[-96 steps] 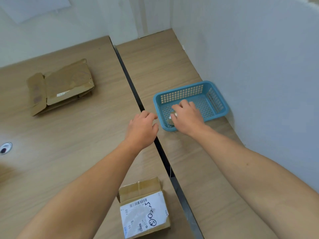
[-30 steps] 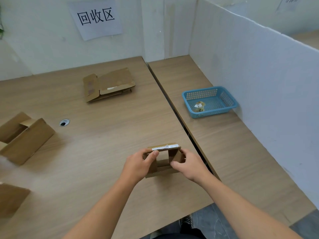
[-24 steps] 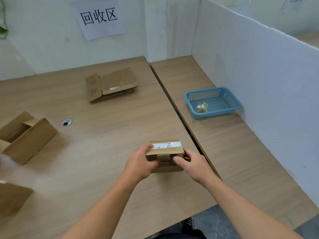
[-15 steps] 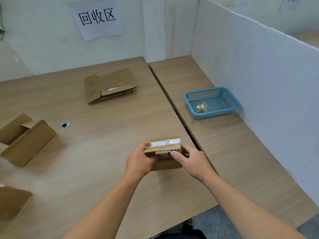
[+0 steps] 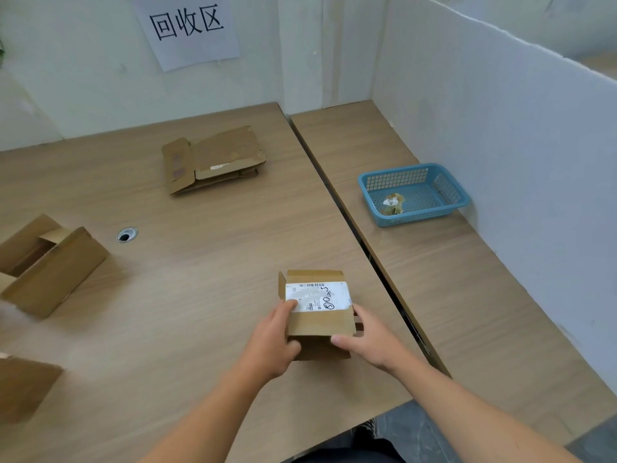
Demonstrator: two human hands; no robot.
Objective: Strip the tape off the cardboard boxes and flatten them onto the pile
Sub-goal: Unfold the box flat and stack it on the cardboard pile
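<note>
The small brown cardboard box with a white shipping label [image 5: 317, 312] is held near the wooden counter's [image 5: 200, 295] front edge. The left hand [image 5: 272, 345] grips its left side and the right hand [image 5: 370, 342] its right, most fingers hidden behind it. The flattened brown cardboard pile [image 5: 213, 158] lies well apart, farther back.

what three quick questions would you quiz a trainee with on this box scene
1. True or false: the left hand and right hand both hold the labelled box.
2. Where is the tape wad? A inside the labelled box; B in the blue basket; C in the right hand.
3. Which hand's fingers touch the white label?
Key: 1 true; 2 B; 3 left.
</note>
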